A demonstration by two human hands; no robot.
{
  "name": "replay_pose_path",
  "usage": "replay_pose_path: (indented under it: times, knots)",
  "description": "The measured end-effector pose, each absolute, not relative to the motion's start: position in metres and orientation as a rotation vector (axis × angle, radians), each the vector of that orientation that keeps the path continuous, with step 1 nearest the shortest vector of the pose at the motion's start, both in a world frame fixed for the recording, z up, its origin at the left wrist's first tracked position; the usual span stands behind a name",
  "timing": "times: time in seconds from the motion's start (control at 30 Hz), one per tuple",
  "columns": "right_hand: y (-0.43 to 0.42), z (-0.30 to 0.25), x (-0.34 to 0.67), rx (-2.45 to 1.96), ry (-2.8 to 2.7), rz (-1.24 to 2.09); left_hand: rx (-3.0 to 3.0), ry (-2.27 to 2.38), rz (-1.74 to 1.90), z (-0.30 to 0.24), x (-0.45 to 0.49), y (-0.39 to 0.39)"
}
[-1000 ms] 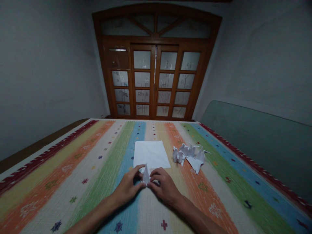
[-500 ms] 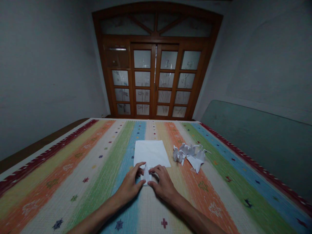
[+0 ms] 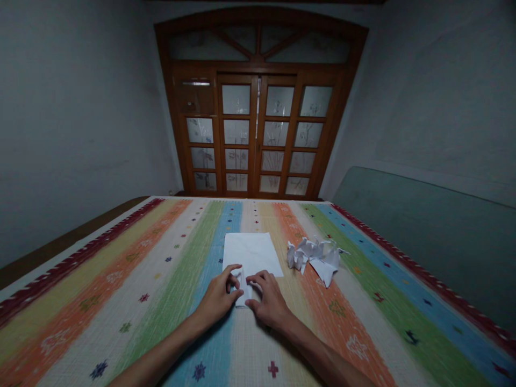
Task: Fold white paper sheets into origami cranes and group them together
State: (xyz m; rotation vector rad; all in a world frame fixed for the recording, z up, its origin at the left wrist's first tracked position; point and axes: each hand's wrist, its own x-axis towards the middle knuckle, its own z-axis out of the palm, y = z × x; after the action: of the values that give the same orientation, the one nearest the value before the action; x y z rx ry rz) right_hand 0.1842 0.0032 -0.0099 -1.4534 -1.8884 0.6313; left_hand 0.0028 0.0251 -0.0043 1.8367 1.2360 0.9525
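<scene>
A small piece of folded white paper point(image 3: 243, 300) lies on the tablecloth between my two hands, over the near edge of a flat white sheet point(image 3: 252, 252). My left hand point(image 3: 220, 291) grips its left side, index finger at the far end and thumb on the nearer part. On the right side, my right hand point(image 3: 272, 303) holds it with curled fingers and the thumb near the bottom edge. Parts of the folded paper are hidden under the fingers.
Several folded white paper figures point(image 3: 316, 257) sit in a cluster right of the sheet. A striped, multicoloured cloth point(image 3: 169, 301) covers the table. Beyond it stand wooden doors with glass panes point(image 3: 258, 134). A greenish panel point(image 3: 423, 231) leans along the right wall.
My left thumb has moved up along the folded paper, baring more of its lower left part. My right hand stays almost in place. The paper figures have not moved.
</scene>
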Motion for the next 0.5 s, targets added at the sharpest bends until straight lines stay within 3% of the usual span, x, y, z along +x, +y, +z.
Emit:
replay_pose_path:
  times: [0.5]
  knots:
    - [0.003,-0.0115,0.1803,-1.392,-1.841,0.562,1.894,1.18,1.024,-0.0012,0.0067,0.022]
